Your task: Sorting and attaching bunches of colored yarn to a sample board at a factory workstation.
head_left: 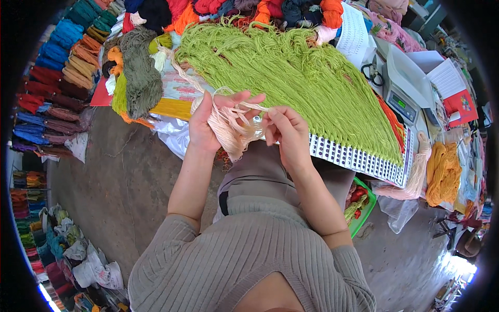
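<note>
1. A bundle of pale peach yarn (231, 127) is held up in front of the person's lap, between the two hands and just before the near edge of the green yarn (291, 78).
2. The bundle is gripped by the left hand (208, 122); its fingers (244, 99) are curled around the strands, with the thumb stretched over the top.
3. A few peach strands are pinched by the right hand (288, 132); its fingers (273, 117) are pressed together on the strands near the bundle's upper end.
4. A loose tail of the peach yarn is seen trailing up and to the left, over the folded cloths behind the left hand.
5. The green yarn is spread in a broad fan over a white perforated board (358, 158), which is laid slantwise to the right of the hands.
6. Skeins of olive yarn (140, 73) are laid to the left of the fan, and rows of blue, tan and dark red skeins (62, 67) are stacked farther left.
7. A scale (403, 96) and scissors (371, 73) are set beyond the board, on the right.
8. Orange yarn (442, 174) is heaped at the far right, and a green basket (364, 208) is placed on the floor below the board.
9. Grey trousers and a ribbed grey sweater are worn by the person.
</note>
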A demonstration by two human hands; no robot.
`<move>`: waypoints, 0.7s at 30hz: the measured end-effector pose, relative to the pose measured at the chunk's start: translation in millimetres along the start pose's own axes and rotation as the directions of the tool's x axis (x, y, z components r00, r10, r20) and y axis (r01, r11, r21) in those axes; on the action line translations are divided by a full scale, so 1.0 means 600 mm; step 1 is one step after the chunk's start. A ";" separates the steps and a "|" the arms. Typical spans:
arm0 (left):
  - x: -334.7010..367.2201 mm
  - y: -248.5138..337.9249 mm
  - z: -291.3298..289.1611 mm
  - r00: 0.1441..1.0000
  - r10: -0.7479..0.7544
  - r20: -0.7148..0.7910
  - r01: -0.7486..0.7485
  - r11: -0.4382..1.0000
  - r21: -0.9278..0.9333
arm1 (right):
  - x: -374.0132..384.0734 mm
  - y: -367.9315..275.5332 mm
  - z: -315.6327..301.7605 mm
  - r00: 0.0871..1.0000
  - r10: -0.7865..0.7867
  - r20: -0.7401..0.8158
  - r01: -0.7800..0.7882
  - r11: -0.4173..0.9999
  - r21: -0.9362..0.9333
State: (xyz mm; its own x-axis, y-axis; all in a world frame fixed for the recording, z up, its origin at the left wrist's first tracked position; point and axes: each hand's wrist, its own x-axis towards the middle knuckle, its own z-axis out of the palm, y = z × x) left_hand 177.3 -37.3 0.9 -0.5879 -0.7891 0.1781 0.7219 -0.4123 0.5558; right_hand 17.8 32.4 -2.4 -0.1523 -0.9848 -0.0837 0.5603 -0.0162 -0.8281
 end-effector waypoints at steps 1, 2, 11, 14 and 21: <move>0.000 0.003 -0.003 1.000 0.002 -0.001 -0.002 1.000 -0.002 | -0.003 -0.003 -0.004 0.997 0.057 0.051 -0.055 0.998 -0.040; 0.000 0.007 -0.008 1.000 0.024 0.016 -0.024 0.999 -0.022 | -0.005 -0.005 -0.008 0.988 0.116 0.099 -0.108 0.991 -0.083; -0.038 0.068 -0.086 0.896 -0.437 -0.081 0.416 0.888 -0.194 | -0.030 -0.046 -0.049 0.891 -0.442 0.104 0.454 0.869 -0.199; -0.062 0.104 -0.151 0.930 -0.368 -0.017 0.326 0.844 -0.426 | -0.062 -0.103 -0.078 0.891 -0.427 0.151 0.323 0.833 0.449; -0.160 0.252 -0.312 0.956 -0.177 -0.233 0.118 0.962 -0.248 | -0.151 -0.202 -0.231 0.918 -0.384 -0.096 0.376 0.770 0.516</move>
State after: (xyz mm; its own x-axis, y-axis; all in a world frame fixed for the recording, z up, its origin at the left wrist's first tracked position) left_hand 411.6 -109.1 -84.1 -0.6050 -0.7876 -0.1168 0.7154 -0.6021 0.3544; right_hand -148.7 147.3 28.7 -0.4329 -0.8815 0.1884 0.7942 -0.4718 -0.3830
